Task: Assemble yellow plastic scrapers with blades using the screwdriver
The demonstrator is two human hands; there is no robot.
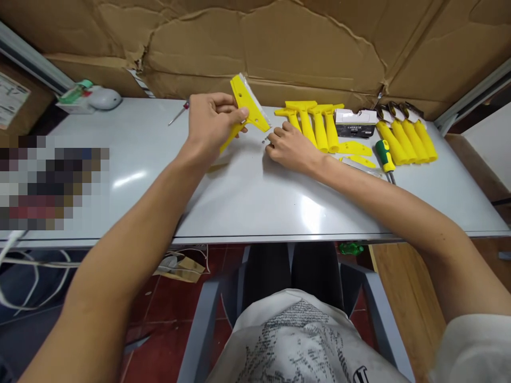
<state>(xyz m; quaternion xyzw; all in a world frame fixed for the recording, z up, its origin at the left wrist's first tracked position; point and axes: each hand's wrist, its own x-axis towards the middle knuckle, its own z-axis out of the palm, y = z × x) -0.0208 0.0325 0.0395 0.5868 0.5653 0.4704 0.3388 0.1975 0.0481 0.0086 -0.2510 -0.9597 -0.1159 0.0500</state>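
My left hand (217, 118) grips a yellow scraper (249, 101) near the neck, holding it tilted above the table. A metal blade edge shows along the scraper's wide head, and its plate has small holes. My right hand (293, 146) rests on the tabletop with its fingers curled down beside a few small screws (265, 140). Whatever is under those fingertips is hidden. Just behind the right hand lie several yellow scraper handles (319, 125) with T-shaped heads. Yellow cover plates (353, 148) and a metal blade strip (361, 166) lie by the right forearm.
A small black-and-white box (355, 123) stands behind the plates. To the right are a green-and-yellow screwdriver (385, 157) and several yellow handles with dark heads (407, 138). A thin screwdriver (179, 112) and a white mouse-like object (104, 99) lie left. Cardboard (255, 42) lines the back.
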